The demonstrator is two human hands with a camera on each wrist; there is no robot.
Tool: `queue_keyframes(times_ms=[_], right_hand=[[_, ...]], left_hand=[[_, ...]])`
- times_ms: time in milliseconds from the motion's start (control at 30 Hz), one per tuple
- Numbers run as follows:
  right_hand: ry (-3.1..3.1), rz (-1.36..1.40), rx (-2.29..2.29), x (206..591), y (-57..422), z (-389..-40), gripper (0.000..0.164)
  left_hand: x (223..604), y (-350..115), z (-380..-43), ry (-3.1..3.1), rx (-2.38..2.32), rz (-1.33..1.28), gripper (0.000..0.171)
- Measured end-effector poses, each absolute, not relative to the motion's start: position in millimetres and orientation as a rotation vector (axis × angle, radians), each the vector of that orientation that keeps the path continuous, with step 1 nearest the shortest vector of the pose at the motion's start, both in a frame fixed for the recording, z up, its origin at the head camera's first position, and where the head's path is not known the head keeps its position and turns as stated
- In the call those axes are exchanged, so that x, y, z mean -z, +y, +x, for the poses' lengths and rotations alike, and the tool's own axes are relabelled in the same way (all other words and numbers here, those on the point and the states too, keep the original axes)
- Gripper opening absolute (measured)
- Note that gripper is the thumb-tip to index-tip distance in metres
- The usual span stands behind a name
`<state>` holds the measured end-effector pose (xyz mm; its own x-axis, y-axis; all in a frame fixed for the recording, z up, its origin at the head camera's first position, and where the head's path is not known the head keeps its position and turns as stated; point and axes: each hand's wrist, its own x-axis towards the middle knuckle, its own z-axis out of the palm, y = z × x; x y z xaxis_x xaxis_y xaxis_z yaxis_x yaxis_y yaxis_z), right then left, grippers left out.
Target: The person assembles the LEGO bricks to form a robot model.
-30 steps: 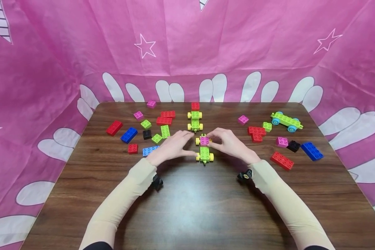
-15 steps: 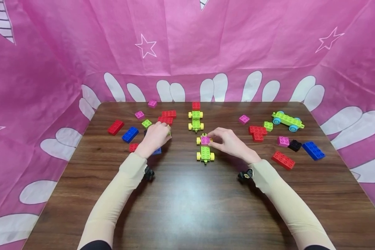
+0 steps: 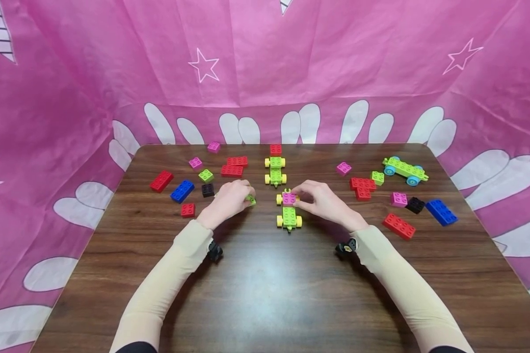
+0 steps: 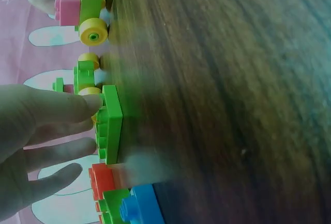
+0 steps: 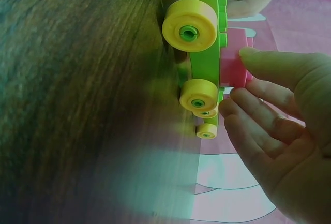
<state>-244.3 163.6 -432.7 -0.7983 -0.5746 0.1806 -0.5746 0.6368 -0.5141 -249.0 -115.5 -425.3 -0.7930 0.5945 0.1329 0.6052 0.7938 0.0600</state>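
My left hand [image 3: 232, 200] pinches a long lime green brick [image 4: 111, 125] between thumb and fingers, just above the table. In the head view only one end of that green brick [image 3: 251, 199] shows past the fingertips. My right hand [image 3: 321, 202] pinches a pink square brick [image 3: 289, 198] with thumb and index finger. The pink brick sits on the far end of a lime green wheeled car base [image 3: 289, 217] with yellow wheels. In the right wrist view the pink brick [image 5: 235, 58] rests against the base's studs, the other fingers extended beside it.
Behind stands another yellow-wheeled base [image 3: 276, 171] with a red brick [image 3: 276, 150] at its far end. A blue-wheeled base [image 3: 405, 170] is at the far right. Loose bricks lie on both sides, among them a red one [image 3: 399, 226] and a blue one [image 3: 182, 191].
My left hand has gone from beside the near car base to the left bricks and come partway back, now with the long green brick. The right hand has stayed at the pink brick.
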Motion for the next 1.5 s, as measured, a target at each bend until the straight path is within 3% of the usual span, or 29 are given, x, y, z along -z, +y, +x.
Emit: queue_keyframes(times_ms=[267,800,1500], right_hand=[[-2.816,0.988,-0.882,434.5,164.5,-244.6,0.029],[-2.822,1.025,-0.890,433.1,171.3,-239.8,0.035],[-2.912,1.077,-0.828,437.6,180.2,-235.8,0.071]], left_hand=[[432.5,-119.1,-250.0,-2.905,0.078,-0.809,0.040],[432.0,-116.6,-248.3,-2.875,0.124,-0.961,0.044],[427.3,-107.0,-247.6,-2.907,0.379,-0.974,0.065]])
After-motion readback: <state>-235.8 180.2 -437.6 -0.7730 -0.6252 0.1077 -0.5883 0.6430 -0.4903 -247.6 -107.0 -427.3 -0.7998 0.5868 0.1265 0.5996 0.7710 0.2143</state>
